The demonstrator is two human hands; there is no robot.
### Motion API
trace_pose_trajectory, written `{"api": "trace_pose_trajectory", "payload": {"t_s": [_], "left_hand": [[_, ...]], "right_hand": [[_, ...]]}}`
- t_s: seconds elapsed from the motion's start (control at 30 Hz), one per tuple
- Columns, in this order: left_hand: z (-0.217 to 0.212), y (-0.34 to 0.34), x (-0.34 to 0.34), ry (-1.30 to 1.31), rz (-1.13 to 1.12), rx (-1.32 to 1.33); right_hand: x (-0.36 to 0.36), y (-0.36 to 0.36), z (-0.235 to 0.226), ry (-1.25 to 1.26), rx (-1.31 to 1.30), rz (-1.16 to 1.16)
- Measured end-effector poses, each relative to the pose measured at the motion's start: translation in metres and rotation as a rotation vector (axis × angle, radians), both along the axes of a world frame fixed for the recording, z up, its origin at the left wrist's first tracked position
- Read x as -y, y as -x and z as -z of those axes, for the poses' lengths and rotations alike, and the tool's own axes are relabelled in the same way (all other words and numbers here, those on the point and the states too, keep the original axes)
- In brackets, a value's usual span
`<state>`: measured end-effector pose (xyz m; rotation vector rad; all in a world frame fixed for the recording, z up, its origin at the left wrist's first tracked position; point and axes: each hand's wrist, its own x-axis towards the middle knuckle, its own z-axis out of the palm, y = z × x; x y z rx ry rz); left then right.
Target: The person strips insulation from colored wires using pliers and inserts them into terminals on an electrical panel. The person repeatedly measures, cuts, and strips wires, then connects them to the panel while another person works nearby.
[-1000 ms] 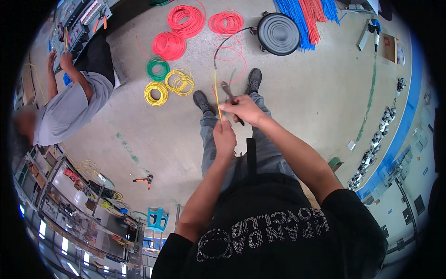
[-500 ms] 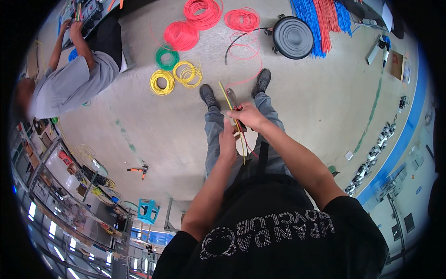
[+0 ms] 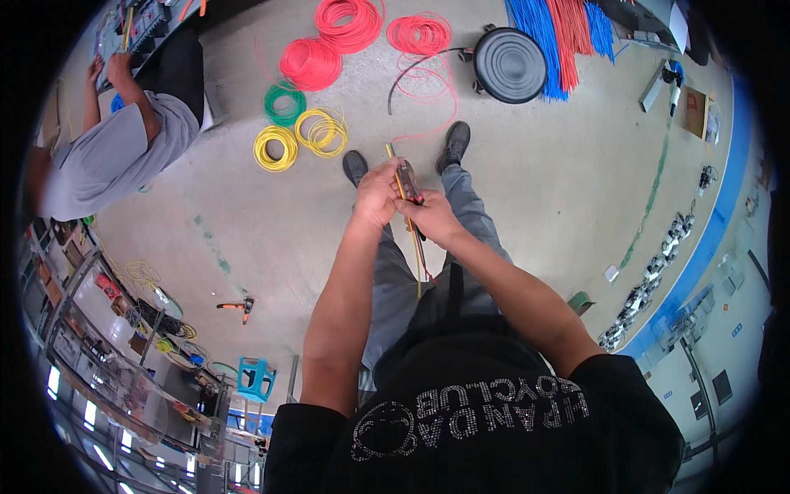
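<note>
"Hands, quick?"
"Left hand (image 3: 378, 194): fingers curled closed round a yellow wire (image 3: 390, 151), near its upper end. Right hand (image 3: 434, 217): closed on a dark pliers-like tool (image 3: 406, 173); can't tell if it pinches wire too."
"Wire position?"
"Alongside the tool, above the grey trouser legs (image 3: 479, 207), lower end toward the lap. Red wire (image 3: 428, 271) beside it there."
"Surroundings?"
"Floor (image 3: 280, 218), ahead-left: red coils (image 3: 311, 66), green coil (image 3: 271, 107), yellow coils (image 3: 260, 151). Ahead-right: round black stool (image 3: 510, 66)."
</note>
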<state>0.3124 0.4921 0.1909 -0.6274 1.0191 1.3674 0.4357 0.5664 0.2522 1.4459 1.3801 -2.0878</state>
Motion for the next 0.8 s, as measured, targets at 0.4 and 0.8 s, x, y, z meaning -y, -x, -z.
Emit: {"api": "trace_pose_trajectory", "payload": {"t_s": [0.4, 0.8], "left_hand": [[-0.027, 0.021, 0.023, 0.176, 0.075, 0.004], [-0.045, 0.017, 0.040, 0.089, 0.101, 0.055]], "right_hand": [[-0.047, -0.036, 0.055, -0.014, -0.035, -0.541], [-0.052, 0.019, 0.071, 0.289, 0.027, -0.702]]}}
